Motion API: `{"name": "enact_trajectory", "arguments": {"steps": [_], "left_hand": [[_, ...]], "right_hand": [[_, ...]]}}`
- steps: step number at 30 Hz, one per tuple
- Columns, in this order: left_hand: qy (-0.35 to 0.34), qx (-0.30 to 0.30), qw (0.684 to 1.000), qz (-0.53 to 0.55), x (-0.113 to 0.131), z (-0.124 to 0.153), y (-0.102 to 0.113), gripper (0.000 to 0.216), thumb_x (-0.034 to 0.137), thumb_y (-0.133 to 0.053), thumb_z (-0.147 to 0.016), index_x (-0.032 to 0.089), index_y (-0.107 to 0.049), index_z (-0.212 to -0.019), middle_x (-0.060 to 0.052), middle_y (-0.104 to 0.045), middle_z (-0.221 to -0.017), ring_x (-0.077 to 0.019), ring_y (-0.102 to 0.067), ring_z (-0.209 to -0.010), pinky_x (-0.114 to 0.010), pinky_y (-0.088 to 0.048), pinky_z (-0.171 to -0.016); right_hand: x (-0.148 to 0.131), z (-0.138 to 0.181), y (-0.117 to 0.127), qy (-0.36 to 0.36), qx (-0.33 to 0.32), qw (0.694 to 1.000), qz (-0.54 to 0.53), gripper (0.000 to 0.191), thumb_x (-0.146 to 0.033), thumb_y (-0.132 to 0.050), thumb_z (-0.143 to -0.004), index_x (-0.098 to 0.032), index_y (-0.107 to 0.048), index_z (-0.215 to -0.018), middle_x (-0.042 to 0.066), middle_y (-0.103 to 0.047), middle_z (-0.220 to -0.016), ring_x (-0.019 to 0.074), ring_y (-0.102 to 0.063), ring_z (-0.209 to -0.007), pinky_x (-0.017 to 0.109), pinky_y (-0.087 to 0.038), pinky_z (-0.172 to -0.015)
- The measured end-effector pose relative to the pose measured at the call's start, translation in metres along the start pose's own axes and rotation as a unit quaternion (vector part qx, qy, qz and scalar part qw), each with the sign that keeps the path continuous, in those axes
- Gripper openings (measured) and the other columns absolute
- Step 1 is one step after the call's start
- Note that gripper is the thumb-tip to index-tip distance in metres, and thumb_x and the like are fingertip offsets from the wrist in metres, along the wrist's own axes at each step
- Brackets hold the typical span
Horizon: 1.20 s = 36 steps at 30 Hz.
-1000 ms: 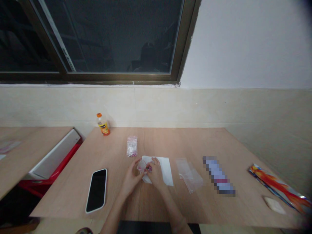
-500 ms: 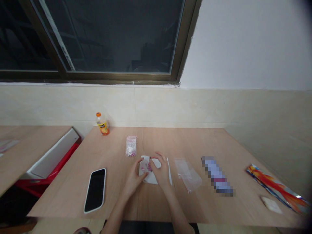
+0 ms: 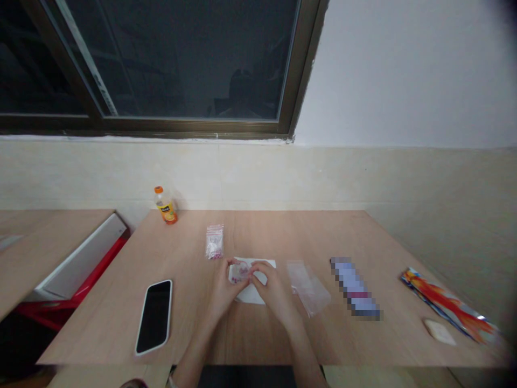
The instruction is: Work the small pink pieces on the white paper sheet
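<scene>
Gripping a small clear plastic bag [image 3: 239, 272] between our fingertips, we have both hands closed in a pinch, the left hand [image 3: 221, 291] on its left side and the right hand [image 3: 274, 290] at its right end. It sits above a white paper sheet [image 3: 252, 295], midway along the desk [image 3: 291, 231], between near and far edges. As we judge it, work on this bag is under way: pinkish bits already show inside, but we cannot tell whether its mouth is sealed. Toward the far edge, a zip bag [image 3: 215, 242] with pink pieces at its bottom looks done, while thin transparent bags [image 3: 309, 288] lie flat to our right, seemingly unused. A smartphone [image 3: 154, 318] rests near the left edge, an orange juice bottle [image 3: 165, 207] stands by the far left corner, and a pixelated oblong object [image 3: 355, 288] lies toward the right. By the right edge we see a colourful foil packet [image 3: 448, 307] and a small whitish piece [image 3: 440, 331]. Behind the far edge rise beige tiles [image 3: 262, 175], a dark window [image 3: 181, 64] and a pale wall [image 3: 404, 70].
</scene>
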<state>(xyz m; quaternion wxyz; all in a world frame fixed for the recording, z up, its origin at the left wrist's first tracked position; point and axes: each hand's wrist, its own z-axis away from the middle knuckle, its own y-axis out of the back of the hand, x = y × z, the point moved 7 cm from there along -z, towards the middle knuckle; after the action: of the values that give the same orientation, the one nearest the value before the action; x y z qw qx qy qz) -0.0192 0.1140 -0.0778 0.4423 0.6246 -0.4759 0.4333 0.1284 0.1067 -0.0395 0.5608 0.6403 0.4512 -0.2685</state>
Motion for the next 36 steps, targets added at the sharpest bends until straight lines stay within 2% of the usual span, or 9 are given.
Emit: {"name": "enact_trajectory", "arguments": {"steps": [5,8,12,15,17,21,25,30,36], "left_hand": [[0.107,-0.03,0.98,0.164,-0.008,0.001,-0.003,0.029,0.036,-0.074,-0.064,0.017,-0.055,-0.075,0.0,-0.065,-0.069,-0.0161,-0.061,-0.068,-0.026,-0.047,-0.067],[0.139,-0.029,0.973,0.18,-0.005,0.001,0.0,0.028,0.04,-0.071,-0.068,0.015,-0.06,-0.074,0.0,-0.067,-0.067,-0.0142,-0.06,-0.063,-0.023,-0.045,-0.06],[0.126,-0.014,0.979,0.161,0.01,0.002,0.005,0.029,0.044,-0.069,-0.07,0.016,-0.064,-0.075,0.001,-0.067,-0.066,-0.0141,-0.06,-0.061,-0.022,-0.045,-0.057],[0.113,-0.025,0.979,0.167,0.025,0.003,0.003,0.03,0.046,-0.069,-0.07,0.017,-0.063,-0.076,0.001,-0.068,-0.067,-0.0145,-0.062,-0.062,-0.023,-0.048,-0.058],[0.114,-0.033,0.978,0.174,0.031,0.004,0.001,0.03,0.047,-0.067,-0.072,0.018,-0.062,-0.077,0.0,-0.069,-0.07,-0.0157,-0.064,-0.065,-0.024,-0.05,-0.06],[0.126,-0.056,0.973,0.184,0.037,0.007,-0.003,0.032,0.049,-0.065,-0.074,0.018,-0.06,-0.079,-0.002,-0.07,-0.071,-0.0178,-0.066,-0.066,-0.026,-0.051,-0.06],[0.109,-0.079,0.977,0.165,0.041,0.006,-0.006,0.032,0.049,-0.063,-0.075,0.017,-0.061,-0.073,-0.001,-0.067,-0.065,-0.0161,-0.063,-0.062,-0.025,-0.05,-0.06],[0.082,-0.052,0.987,0.131,0.042,0.006,-0.003,0.031,0.047,-0.061,-0.077,0.017,-0.062,-0.071,-0.001,-0.065,-0.067,-0.0157,-0.061,-0.064,-0.024,-0.048,-0.062],[0.056,-0.062,0.99,0.116,0.046,0.007,0.0,0.031,0.046,-0.058,-0.08,0.017,-0.062,-0.072,-0.001,-0.064,-0.068,-0.0154,-0.058,-0.066,-0.023,-0.045,-0.061]], "right_hand": [[0.016,-0.002,0.004,-0.015,0.02,0.993,-0.118,0.012,-0.029,-0.054,-0.082,-0.02,-0.062,-0.081,0.003,-0.067,-0.076,0.0178,-0.064,-0.074,0.029,-0.048,-0.069],[0.018,-0.002,0.01,-0.024,0.058,0.985,-0.16,0.017,-0.035,-0.056,-0.082,-0.02,-0.062,-0.083,0.004,-0.067,-0.075,0.0175,-0.063,-0.071,0.029,-0.048,-0.066],[0.019,0.0,0.016,-0.05,0.111,0.966,-0.23,0.027,-0.041,-0.062,-0.078,-0.02,-0.06,-0.094,0.004,-0.068,-0.078,0.0181,-0.064,-0.074,0.03,-0.049,-0.068],[0.02,-0.001,0.009,-0.073,0.078,0.946,-0.306,0.037,-0.044,-0.067,-0.073,-0.02,-0.06,-0.1,0.004,-0.069,-0.079,0.0182,-0.064,-0.073,0.03,-0.05,-0.068],[0.019,0.0,0.003,-0.089,0.049,0.94,-0.324,0.033,-0.047,-0.068,-0.071,-0.02,-0.064,-0.089,0.004,-0.069,-0.076,0.0177,-0.063,-0.069,0.03,-0.05,-0.064],[0.018,0.002,0.002,-0.102,0.044,0.944,-0.311,0.031,-0.049,-0.069,-0.069,-0.019,-0.064,-0.071,0.001,-0.065,-0.063,0.0159,-0.06,-0.061,0.028,-0.049,-0.061],[0.017,0.003,0.005,-0.099,0.065,0.943,-0.31,0.03,-0.048,-0.069,-0.069,-0.02,-0.063,-0.073,0.0,-0.064,-0.065,0.0139,-0.058,-0.059,0.025,-0.046,-0.058],[0.02,0.003,0.007,-0.096,0.092,0.952,-0.274,0.032,-0.051,-0.065,-0.072,-0.02,-0.061,-0.07,0.0,-0.061,-0.063,0.0137,-0.055,-0.057,0.025,-0.042,-0.055],[0.018,0.003,0.005,-0.101,0.082,0.95,-0.284,0.033,-0.053,-0.069,-0.068,-0.02,-0.063,-0.069,0.0,-0.061,-0.062,0.0136,-0.054,-0.056,0.025,-0.042,-0.053]]}}
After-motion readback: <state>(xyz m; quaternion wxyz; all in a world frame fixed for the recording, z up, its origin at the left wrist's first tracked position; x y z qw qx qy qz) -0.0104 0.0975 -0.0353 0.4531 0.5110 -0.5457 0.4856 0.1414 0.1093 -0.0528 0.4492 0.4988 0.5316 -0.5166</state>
